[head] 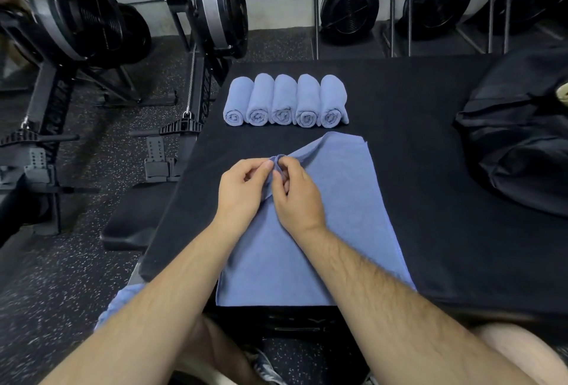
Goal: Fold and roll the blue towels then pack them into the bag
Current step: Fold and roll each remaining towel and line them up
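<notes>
Forearms: both bare, reaching from the near edge over the flat blue terry towel [338, 215].
Flat towel: spread on the black padded table [415, 144], its far-left corner lifted and bunched.
Left hand [242, 191]: thumb and forefinger pinch that raised corner from the towel's left side.
Right hand [296, 197]: fingers curled, pinching the same corner, touching the left hand.
Rolled towels [285, 101]: five blue rolls in a touching row, beyond the flat towel.
Bag [522, 138]: black fabric, right of the flat towel, well apart.
</notes>
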The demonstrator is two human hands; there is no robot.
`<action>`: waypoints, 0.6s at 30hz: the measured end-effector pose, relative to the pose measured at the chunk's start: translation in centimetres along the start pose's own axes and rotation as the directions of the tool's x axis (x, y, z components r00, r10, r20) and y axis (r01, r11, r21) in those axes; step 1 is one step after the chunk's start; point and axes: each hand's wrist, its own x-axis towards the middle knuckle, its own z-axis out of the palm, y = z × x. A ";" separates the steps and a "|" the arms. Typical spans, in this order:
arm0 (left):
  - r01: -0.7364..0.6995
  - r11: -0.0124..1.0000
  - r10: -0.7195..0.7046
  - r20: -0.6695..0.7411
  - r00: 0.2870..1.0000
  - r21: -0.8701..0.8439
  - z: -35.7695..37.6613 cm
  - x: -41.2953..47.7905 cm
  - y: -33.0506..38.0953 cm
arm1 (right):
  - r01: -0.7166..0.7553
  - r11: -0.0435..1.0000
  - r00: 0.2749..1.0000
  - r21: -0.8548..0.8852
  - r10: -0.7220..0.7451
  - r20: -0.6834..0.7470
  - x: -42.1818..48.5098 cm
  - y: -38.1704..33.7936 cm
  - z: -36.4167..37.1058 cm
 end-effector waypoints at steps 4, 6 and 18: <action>0.071 0.990 -0.075 -0.026 0.997 -0.122 0.3 0.2 0.8 | 0.027 0.998 0.999 -0.050 -0.025 0.036 -0.1 -0.3 0.0; 0.081 0.987 -0.086 -0.027 0.996 -0.141 0.4 0.2 1.0 | 0.029 0.997 0.999 -0.066 -0.027 0.039 -0.1 -0.3 0.0; 0.009 0.998 -0.005 -0.079 0.997 0.056 -0.2 0.3 -1.2 | 0.026 0.996 0.994 -0.088 -0.017 0.104 -0.3 0.0 0.0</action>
